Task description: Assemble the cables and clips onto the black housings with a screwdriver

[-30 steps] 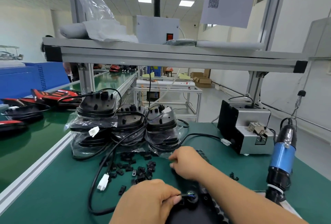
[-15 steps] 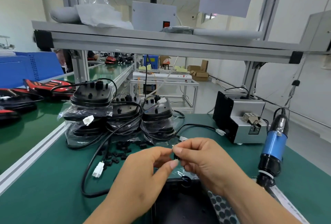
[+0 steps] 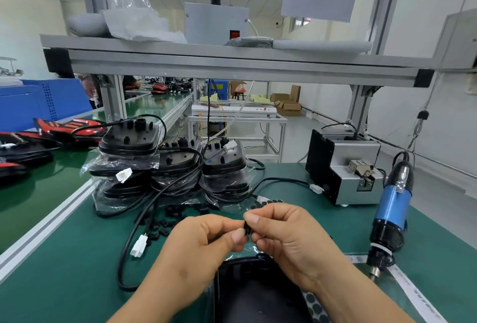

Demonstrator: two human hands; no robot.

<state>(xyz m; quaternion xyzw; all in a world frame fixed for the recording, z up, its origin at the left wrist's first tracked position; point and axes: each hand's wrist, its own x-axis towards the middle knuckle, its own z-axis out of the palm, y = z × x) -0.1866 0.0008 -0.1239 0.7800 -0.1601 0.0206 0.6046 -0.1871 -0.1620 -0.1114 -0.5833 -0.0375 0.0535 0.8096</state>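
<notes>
My left hand (image 3: 204,242) and my right hand (image 3: 286,237) meet above the green mat, and their fingertips pinch one small black clip (image 3: 247,227) between them. Under my wrists lies a black housing (image 3: 258,294), partly hidden. A black cable (image 3: 134,235) with a white connector (image 3: 139,245) loops on the mat at the left. Loose black clips (image 3: 165,222) are scattered behind my hands. A blue electric screwdriver (image 3: 389,217) hangs upright at the right, untouched.
Stacks of black housings in clear bags (image 3: 165,168) stand at the back of the mat. A grey screw feeder box (image 3: 343,170) sits at the back right. A conveyor (image 3: 38,193) with red and black parts runs along the left. An aluminium shelf (image 3: 232,64) spans overhead.
My right hand lifted off the clip pile and my left hand left the housing; both rose and came together, fingertips closing on a small black clip. The view tilted up slightly.
</notes>
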